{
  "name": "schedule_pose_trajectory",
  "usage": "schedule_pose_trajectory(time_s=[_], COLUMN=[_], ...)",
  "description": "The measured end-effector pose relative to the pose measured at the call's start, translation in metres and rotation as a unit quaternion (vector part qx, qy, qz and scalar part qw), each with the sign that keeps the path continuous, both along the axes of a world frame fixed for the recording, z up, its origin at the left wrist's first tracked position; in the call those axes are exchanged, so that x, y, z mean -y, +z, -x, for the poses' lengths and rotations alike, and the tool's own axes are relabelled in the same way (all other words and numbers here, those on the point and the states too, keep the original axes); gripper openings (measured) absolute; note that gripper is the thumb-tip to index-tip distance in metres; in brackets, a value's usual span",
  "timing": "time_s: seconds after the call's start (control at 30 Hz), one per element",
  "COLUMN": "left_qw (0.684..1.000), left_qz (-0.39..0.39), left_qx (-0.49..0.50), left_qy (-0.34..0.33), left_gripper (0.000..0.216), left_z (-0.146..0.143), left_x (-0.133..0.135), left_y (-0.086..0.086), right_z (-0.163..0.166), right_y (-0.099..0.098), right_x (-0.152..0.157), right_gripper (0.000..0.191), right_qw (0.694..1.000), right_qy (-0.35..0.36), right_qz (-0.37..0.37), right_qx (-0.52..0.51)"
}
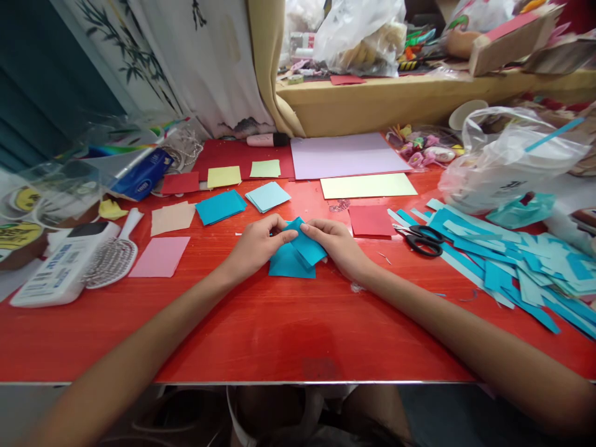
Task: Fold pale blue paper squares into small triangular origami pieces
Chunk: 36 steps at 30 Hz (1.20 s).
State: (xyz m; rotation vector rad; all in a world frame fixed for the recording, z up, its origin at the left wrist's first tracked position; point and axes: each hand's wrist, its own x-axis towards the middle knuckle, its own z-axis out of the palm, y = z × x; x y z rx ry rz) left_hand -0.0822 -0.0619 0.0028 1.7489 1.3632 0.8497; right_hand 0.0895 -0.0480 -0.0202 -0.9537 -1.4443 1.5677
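Note:
A teal paper square (296, 256) lies at the middle of the red table (279, 329), partly folded with one flap raised. My left hand (258, 243) pinches its upper left edge, fingers closed on the paper. My right hand (336, 243) pinches the raised flap from the right, thumb and forefinger pressed together. The two hands' fingertips nearly meet above the paper.
Small paper squares lie behind: teal stack (220, 206), light blue stack (267, 196), red square (371, 220), pink (161, 256), yellow (224, 176). Black scissors (421, 239) sit by a heap of teal strips (516, 261). A hairbrush (112, 261) and remote (65, 264) are left.

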Motion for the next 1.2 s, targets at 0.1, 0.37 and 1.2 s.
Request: schedule_pose_trajectory(time_s=[0.1,0.37,1.2], left_qw=[1.0,0.999,0.997], left_qz=[0.003,-0.028,-0.069], left_qx=[0.002,-0.021,-0.011], left_qy=[0.003,0.022,0.043], left_gripper=[0.03,0.031,0.028], left_z=[0.0005,0.0002,-0.0013], left_x=[-0.0001,-0.0015,0.0024], left_y=[0.0002,-0.0021,-0.0038], right_z=[0.0006,-0.0001,0.0], right_y=[0.0003,0.0002,-0.0008], right_x=[0.0006,0.0009,-0.0009], right_gripper=[0.033,0.032,0.026], right_qw=[1.0,0.999,0.999], right_qy=[-0.002,0.015,0.038], right_qz=[-0.002,-0.017,-0.024], right_qx=[0.0,0.023,0.014])
